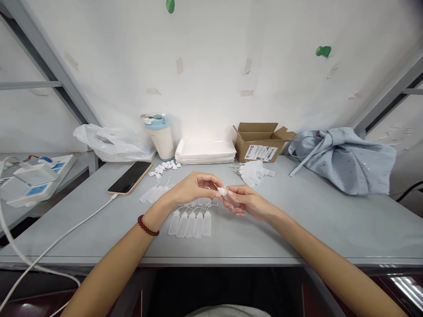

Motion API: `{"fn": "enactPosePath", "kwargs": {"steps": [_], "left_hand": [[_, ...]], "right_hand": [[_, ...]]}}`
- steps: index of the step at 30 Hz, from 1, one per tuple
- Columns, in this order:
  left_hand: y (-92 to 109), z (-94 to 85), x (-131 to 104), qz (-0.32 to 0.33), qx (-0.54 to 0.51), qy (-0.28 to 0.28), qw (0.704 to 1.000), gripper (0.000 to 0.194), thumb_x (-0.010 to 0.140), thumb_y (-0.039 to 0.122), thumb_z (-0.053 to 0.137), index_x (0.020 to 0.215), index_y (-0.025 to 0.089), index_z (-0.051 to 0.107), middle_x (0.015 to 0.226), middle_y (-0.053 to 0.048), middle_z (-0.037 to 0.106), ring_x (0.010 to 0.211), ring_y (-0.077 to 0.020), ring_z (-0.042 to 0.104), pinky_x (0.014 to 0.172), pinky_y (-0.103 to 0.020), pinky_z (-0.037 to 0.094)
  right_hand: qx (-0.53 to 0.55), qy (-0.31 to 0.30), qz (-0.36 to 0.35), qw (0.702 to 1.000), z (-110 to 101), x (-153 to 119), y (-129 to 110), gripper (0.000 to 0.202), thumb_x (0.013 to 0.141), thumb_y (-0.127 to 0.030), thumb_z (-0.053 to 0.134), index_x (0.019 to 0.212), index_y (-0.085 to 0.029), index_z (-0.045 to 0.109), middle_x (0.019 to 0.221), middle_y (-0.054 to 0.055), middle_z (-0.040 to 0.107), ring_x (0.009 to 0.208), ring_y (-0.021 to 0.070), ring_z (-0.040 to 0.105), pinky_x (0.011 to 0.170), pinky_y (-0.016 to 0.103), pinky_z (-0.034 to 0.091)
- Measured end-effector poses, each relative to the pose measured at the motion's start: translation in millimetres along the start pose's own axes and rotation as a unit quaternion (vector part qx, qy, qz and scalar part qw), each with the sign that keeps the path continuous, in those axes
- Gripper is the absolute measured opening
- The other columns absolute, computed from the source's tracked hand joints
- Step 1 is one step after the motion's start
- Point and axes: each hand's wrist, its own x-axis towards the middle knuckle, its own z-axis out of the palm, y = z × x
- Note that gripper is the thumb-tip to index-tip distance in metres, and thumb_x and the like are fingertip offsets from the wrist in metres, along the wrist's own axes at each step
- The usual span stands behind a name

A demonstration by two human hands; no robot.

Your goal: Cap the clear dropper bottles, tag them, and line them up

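Observation:
My right hand [247, 200] grips a small translucent squeeze bottle [231, 200], tilted with its top toward the left. At that top, the fingers of my left hand [194, 187] pinch a white cap [222, 191]. Just below my hands lies a row of several similar bottles [190, 224] with thin tubes at their necks. More bottles [155, 193] lie left of my left wrist, and others are partly hidden under that hand. Behind my right hand is a loose pile of bottles [253, 172]. Several small white caps [165, 167] are scattered beyond my left hand.
A phone [130, 177] with a white charging cable [76, 224] lies on the left. Along the wall stand a plastic bag [114, 143], a tumbler [161, 138], a white stack [208, 152] and an open cardboard box [261, 145]. Blue-grey cloth [346, 160] lies at right.

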Motion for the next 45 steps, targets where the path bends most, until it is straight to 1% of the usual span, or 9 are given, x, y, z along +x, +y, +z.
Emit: {"fn": "enactPosePath", "kwargs": {"steps": [3, 8, 13, 18, 23, 29, 39, 41, 45], "left_hand": [[2, 1.9, 0, -0.004, 0.011, 0.024, 1.000, 0.026, 0.073, 0.034, 0.069, 0.093, 0.017, 0.068, 0.084, -0.005, 0.067, 0.077, -0.0159, 0.061, 0.073, -0.029, 0.050], [5, 10.0, 0, 0.002, 0.053, 0.094, 0.994, 0.029, 0.076, 0.042, 0.064, 0.085, 0.015, 0.068, 0.071, -0.004, 0.065, 0.064, -0.0138, 0.059, 0.065, -0.027, 0.049], [4, 12.1, 0, -0.015, 0.075, 0.083, 0.994, 0.031, 0.075, 0.045, 0.063, 0.078, 0.014, 0.068, 0.063, -0.003, 0.062, 0.059, -0.0138, 0.058, 0.060, -0.027, 0.049], [0, 10.7, 0, -0.003, 0.070, 0.076, 0.995, 0.028, 0.073, 0.039, 0.067, 0.086, 0.015, 0.069, 0.073, -0.005, 0.066, 0.067, -0.0151, 0.059, 0.064, -0.027, 0.049], [0, 11.4, 0, 0.005, 0.090, 0.082, 0.993, 0.029, 0.075, 0.042, 0.064, 0.087, 0.017, 0.071, 0.082, -0.005, 0.068, 0.070, -0.0147, 0.059, 0.063, -0.025, 0.046], [3, 11.4, -1, -0.021, 0.119, 0.109, 0.987, 0.028, 0.076, 0.043, 0.062, 0.074, 0.015, 0.068, 0.059, -0.001, 0.062, 0.058, -0.0133, 0.059, 0.055, -0.023, 0.044], [-6, 16.8, 7, -0.063, 0.026, 0.107, 0.992, 0.032, 0.073, 0.043, 0.068, 0.068, 0.012, 0.060, 0.057, -0.002, 0.062, 0.051, -0.0144, 0.062, 0.050, -0.025, 0.050], [-7, 18.0, 7, -0.063, 0.016, 0.108, 0.992, 0.032, 0.072, 0.043, 0.069, 0.068, 0.012, 0.060, 0.056, -0.003, 0.062, 0.050, -0.0141, 0.061, 0.051, -0.025, 0.050], [-9, 18.6, 6, -0.022, 0.023, 0.108, 0.994, 0.029, 0.071, 0.039, 0.071, 0.069, 0.012, 0.060, 0.059, -0.002, 0.062, 0.053, -0.0124, 0.060, 0.052, -0.023, 0.048]], "right_hand": [[-0.028, 0.016, -0.023, 0.999, 2, 0, -2, 0.029, 0.083, -0.044, 0.056, 0.083, -0.015, 0.056, 0.065, -0.002, 0.044, 0.051, 0.0068, 0.032, 0.044, 0.022, 0.023], [-0.088, 0.041, -0.052, 0.994, 1, -1, -4, 0.031, 0.085, -0.044, 0.052, 0.075, -0.016, 0.051, 0.066, -0.003, 0.043, 0.050, 0.0059, 0.031, 0.046, 0.023, 0.025], [-0.169, 0.079, -0.065, 0.980, -1, -1, -3, 0.034, 0.085, -0.048, 0.051, 0.073, -0.016, 0.051, 0.065, -0.003, 0.043, 0.051, 0.0067, 0.033, 0.046, 0.022, 0.025], [-0.232, 0.083, -0.079, 0.966, -6, 0, -1, 0.035, 0.085, -0.049, 0.050, 0.084, -0.015, 0.058, 0.063, -0.004, 0.039, 0.053, 0.0073, 0.031, 0.046, 0.022, 0.024], [-0.250, 0.091, -0.080, 0.961, -6, 1, -1, 0.036, 0.086, -0.049, 0.048, 0.079, -0.015, 0.058, 0.063, -0.004, 0.040, 0.052, 0.0074, 0.031, 0.046, 0.022, 0.023], [-0.321, 0.115, -0.103, 0.935, -2, -1, -4, 0.028, 0.086, -0.042, 0.050, 0.089, -0.017, 0.063, 0.063, -0.004, 0.043, 0.054, 0.0084, 0.032, 0.050, 0.023, 0.026], [-0.370, 0.183, -0.132, 0.901, 2, 3, 2, 0.019, 0.081, -0.034, 0.057, 0.090, -0.017, 0.059, 0.064, -0.004, 0.054, 0.051, 0.0088, 0.038, 0.051, 0.023, 0.030], [-0.359, 0.194, -0.123, 0.905, 2, 3, 2, 0.018, 0.080, -0.034, 0.059, 0.086, -0.017, 0.057, 0.063, -0.003, 0.055, 0.052, 0.0091, 0.040, 0.051, 0.023, 0.030], [-0.298, 0.167, -0.082, 0.936, 0, 1, 0, 0.024, 0.081, -0.041, 0.057, 0.083, -0.017, 0.054, 0.062, -0.002, 0.057, 0.053, 0.0093, 0.043, 0.049, 0.023, 0.029]]}}
